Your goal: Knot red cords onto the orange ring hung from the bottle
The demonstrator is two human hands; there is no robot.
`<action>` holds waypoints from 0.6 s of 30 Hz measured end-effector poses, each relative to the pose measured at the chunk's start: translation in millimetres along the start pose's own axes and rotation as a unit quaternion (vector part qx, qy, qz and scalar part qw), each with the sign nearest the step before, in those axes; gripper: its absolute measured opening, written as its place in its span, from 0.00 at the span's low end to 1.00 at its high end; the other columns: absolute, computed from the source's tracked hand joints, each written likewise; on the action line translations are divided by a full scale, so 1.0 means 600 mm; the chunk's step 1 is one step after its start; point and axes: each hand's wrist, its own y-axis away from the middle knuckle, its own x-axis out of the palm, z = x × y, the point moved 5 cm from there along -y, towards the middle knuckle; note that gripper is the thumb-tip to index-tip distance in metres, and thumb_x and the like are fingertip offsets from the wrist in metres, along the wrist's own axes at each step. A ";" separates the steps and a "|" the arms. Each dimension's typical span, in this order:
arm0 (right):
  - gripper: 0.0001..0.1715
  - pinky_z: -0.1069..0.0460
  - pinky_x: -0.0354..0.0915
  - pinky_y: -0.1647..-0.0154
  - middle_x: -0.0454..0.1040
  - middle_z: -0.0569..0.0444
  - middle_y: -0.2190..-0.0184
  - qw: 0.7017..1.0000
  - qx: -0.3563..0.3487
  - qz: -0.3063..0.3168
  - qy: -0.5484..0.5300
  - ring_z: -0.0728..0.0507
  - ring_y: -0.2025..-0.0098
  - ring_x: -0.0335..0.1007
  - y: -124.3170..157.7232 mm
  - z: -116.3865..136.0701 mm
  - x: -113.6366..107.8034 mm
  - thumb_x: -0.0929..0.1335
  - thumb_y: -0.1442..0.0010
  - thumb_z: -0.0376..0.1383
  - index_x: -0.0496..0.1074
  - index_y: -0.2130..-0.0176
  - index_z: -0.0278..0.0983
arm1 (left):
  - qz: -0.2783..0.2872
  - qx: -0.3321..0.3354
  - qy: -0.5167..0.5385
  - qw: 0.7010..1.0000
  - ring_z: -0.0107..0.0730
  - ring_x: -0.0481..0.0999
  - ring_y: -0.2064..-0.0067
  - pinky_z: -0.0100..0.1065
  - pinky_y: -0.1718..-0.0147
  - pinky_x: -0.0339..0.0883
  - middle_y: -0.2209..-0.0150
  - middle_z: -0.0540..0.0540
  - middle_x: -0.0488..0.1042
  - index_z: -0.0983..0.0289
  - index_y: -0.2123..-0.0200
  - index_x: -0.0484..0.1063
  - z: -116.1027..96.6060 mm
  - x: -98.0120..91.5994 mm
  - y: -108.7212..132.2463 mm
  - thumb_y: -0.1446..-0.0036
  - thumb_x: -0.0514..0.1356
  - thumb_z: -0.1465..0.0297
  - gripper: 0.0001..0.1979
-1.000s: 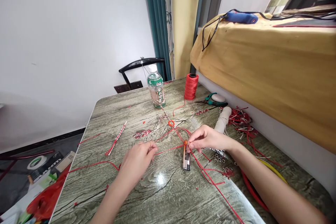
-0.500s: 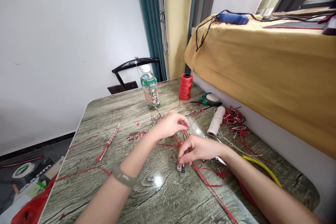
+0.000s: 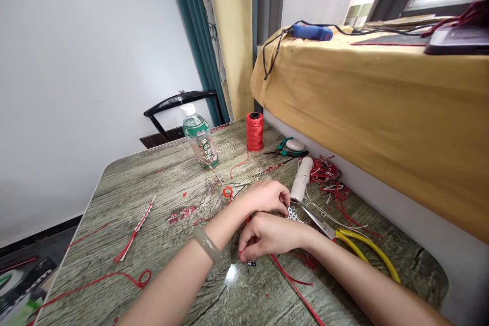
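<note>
The left hand (image 3: 269,196), with a bracelet (image 3: 207,243) above its wrist, is stretched across the counter (image 3: 141,183) beyond the right hand (image 3: 267,237), so the two arms come close to crossing. Its fingers are bent downward at the edge of a pile of small rings (image 3: 293,215); their tips look near together, but I cannot tell whether a ring is between them. The right hand has thumb and finger closed on a red cord (image 3: 240,253), just above a small dark-ended object (image 3: 250,263) which is mostly hidden; probably this pinch prevents the cord from slipping. More red strands (image 3: 300,298) come out from under this hand toward the near edge. Farther away, an orange ring (image 3: 227,192) is joined by a thin string to the bottle (image 3: 200,140), which seems to serve as an anchor. The scissors (image 3: 324,229) lie beside the rings, at the right arm, perhaps for easy reach. The red spool (image 3: 254,133) stands upright behind.
</note>
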 end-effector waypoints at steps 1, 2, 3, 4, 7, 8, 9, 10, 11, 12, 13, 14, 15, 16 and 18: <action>0.14 0.61 0.61 0.73 0.75 0.55 0.69 1.000 -0.001 0.000 0.006 0.52 0.72 0.69 0.000 0.000 0.001 0.65 0.47 0.37 0.73 0.64 0.32 | -0.001 -0.013 -0.008 1.000 0.28 0.69 0.76 0.28 0.78 0.56 0.74 0.46 0.74 0.56 0.73 0.74 -0.003 0.000 0.000 0.64 0.64 0.62 0.10; 0.13 0.61 0.61 0.73 0.75 0.55 0.69 1.000 -0.002 0.002 0.009 0.52 0.72 0.69 -0.001 0.001 0.003 0.65 0.47 0.37 0.73 0.64 0.32 | -0.001 -0.029 -0.018 0.999 0.28 0.68 0.76 0.28 0.79 0.56 0.75 0.46 0.74 0.56 0.74 0.74 -0.006 0.000 0.001 0.64 0.63 0.61 0.10; 0.13 0.61 0.61 0.73 0.75 0.55 0.69 1.000 -0.004 0.004 0.011 0.52 0.72 0.69 -0.001 0.001 0.004 0.65 0.47 0.36 0.73 0.63 0.32 | 0.000 -0.046 -0.029 0.999 0.29 0.68 0.77 0.28 0.79 0.55 0.76 0.46 0.74 0.56 0.75 0.74 -0.008 0.001 0.001 0.65 0.64 0.60 0.10; 0.13 0.61 0.61 0.73 0.75 0.54 0.69 1.000 -0.006 0.005 0.011 0.52 0.72 0.69 0.000 0.002 0.005 0.65 0.47 0.36 0.73 0.63 0.32 | -0.001 -0.061 -0.039 0.997 0.29 0.68 0.77 0.28 0.79 0.55 0.77 0.46 0.74 0.56 0.76 0.74 -0.010 0.002 0.000 0.66 0.64 0.59 0.11; 0.13 0.61 0.61 0.71 0.75 0.53 0.68 1.000 -0.011 0.013 0.001 0.52 0.71 0.69 0.001 0.003 0.007 0.64 0.47 0.35 0.73 0.63 0.31 | -0.007 -0.086 -0.054 0.995 0.30 0.68 0.76 0.29 0.78 0.55 0.77 0.48 0.73 0.57 0.77 0.74 -0.012 0.005 -0.004 0.66 0.63 0.58 0.11; 0.13 0.61 0.61 0.71 0.75 0.53 0.68 1.000 -0.011 0.015 -0.003 0.52 0.70 0.69 0.002 0.003 0.008 0.64 0.47 0.35 0.73 0.63 0.31 | -0.011 -0.090 -0.054 0.994 0.30 0.68 0.76 0.29 0.78 0.54 0.78 0.48 0.73 0.57 0.77 0.74 -0.011 0.007 -0.006 0.65 0.63 0.58 0.10; 0.13 0.61 0.61 0.71 0.75 0.53 0.68 1.000 -0.009 0.017 -0.005 0.52 0.70 0.69 0.002 0.003 0.008 0.64 0.47 0.35 0.73 0.62 0.31 | -0.018 -0.095 -0.053 0.994 0.30 0.68 0.76 0.29 0.78 0.54 0.77 0.48 0.74 0.56 0.77 0.74 -0.010 0.007 -0.008 0.64 0.63 0.59 0.10; 0.13 0.61 0.61 0.71 0.75 0.54 0.68 1.000 -0.005 0.018 -0.006 0.52 0.70 0.69 0.002 0.003 0.007 0.64 0.47 0.35 0.73 0.62 0.32 | -0.028 -0.101 -0.050 0.993 0.30 0.68 0.76 0.29 0.78 0.54 0.77 0.48 0.74 0.56 0.77 0.74 -0.007 0.007 -0.009 0.64 0.63 0.59 0.09; 0.13 0.61 0.61 0.72 0.75 0.54 0.68 1.000 0.000 0.019 -0.006 0.52 0.71 0.69 0.002 0.003 0.007 0.64 0.47 0.35 0.73 0.62 0.32 | -0.040 -0.107 -0.046 0.992 0.30 0.68 0.76 0.29 0.78 0.54 0.77 0.48 0.74 0.56 0.77 0.74 -0.005 0.005 -0.009 0.64 0.63 0.60 0.09; 0.13 0.61 0.61 0.73 0.75 0.54 0.68 1.000 0.005 0.019 -0.006 0.52 0.71 0.69 0.002 0.003 0.006 0.64 0.47 0.35 0.73 0.62 0.32 | -0.052 -0.112 -0.041 0.991 0.30 0.68 0.76 0.29 0.78 0.54 0.77 0.48 0.74 0.56 0.76 0.74 -0.002 0.004 -0.009 0.64 0.64 0.61 0.08; 0.13 0.61 0.61 0.73 0.75 0.54 0.69 1.000 0.007 0.017 -0.005 0.52 0.72 0.69 0.002 0.004 0.006 0.65 0.47 0.35 0.73 0.62 0.32 | -0.063 -0.116 -0.037 0.991 0.30 0.68 0.76 0.29 0.78 0.54 0.77 0.48 0.74 0.56 0.76 0.74 0.000 0.002 -0.008 0.64 0.64 0.62 0.08; 0.13 0.61 0.60 0.74 0.75 0.54 0.70 1.000 0.007 0.015 -0.004 0.52 0.72 0.69 0.002 0.006 0.005 0.65 0.47 0.35 0.73 0.63 0.32 | -0.070 -0.118 -0.034 0.990 0.30 0.68 0.76 0.29 0.78 0.55 0.77 0.48 0.74 0.56 0.76 0.74 0.001 0.000 -0.006 0.63 0.63 0.64 0.07; 0.13 0.61 0.60 0.74 0.75 0.54 0.71 1.000 0.006 0.012 -0.003 0.52 0.73 0.68 0.001 0.007 0.004 0.65 0.47 0.36 0.73 0.63 0.32 | -0.075 -0.117 -0.032 0.990 0.31 0.68 0.76 0.29 0.78 0.55 0.77 0.48 0.74 0.56 0.76 0.74 0.001 -0.002 -0.004 0.62 0.63 0.65 0.05; 0.13 0.61 0.60 0.74 0.75 0.54 0.71 1.000 0.005 0.010 -0.003 0.52 0.73 0.68 0.001 0.008 0.003 0.65 0.48 0.36 0.74 0.64 0.32 | -0.079 -0.115 -0.032 0.990 0.31 0.69 0.75 0.29 0.77 0.55 0.77 0.48 0.74 0.57 0.76 0.74 0.001 -0.004 -0.002 0.61 0.62 0.66 0.04; 0.12 0.61 0.60 0.75 0.75 0.55 0.73 1.000 0.005 0.005 -0.002 0.53 0.74 0.67 0.000 0.008 0.002 0.65 0.48 0.36 0.74 0.64 0.32 | -0.085 -0.107 -0.032 0.990 0.31 0.69 0.75 0.30 0.76 0.55 0.77 0.49 0.73 0.57 0.76 0.74 0.002 -0.007 0.003 0.58 0.60 0.68 0.03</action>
